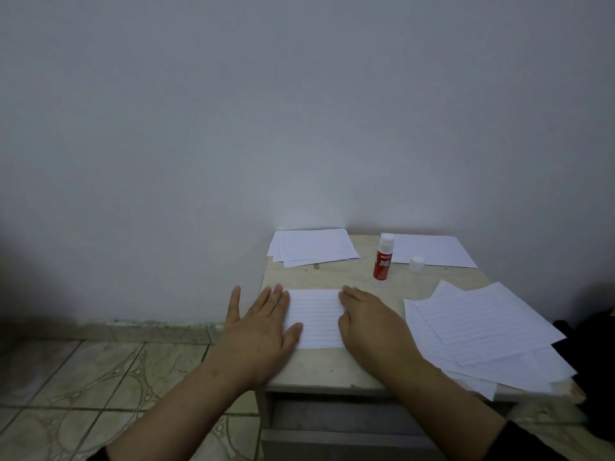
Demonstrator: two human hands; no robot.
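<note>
Your left hand (263,331) lies flat with its fingers straight and spread, holding nothing. Its palm and thumb press the left edge of the lined paper (316,319), which lies flat near the front left of the small table (332,364). Behind it, by the wall, sits a stack of sheets (312,247). Your right hand (369,324) rests palm down on the paper's right edge, fingers close together and only slightly bent, gripping nothing. Further right an uncapped glue stick (382,261) stands upright, with its white cap (416,263) just beside it on a single sheet (432,249). A fanned pile of lined sheets (482,331) covers the table's right side.
</note>
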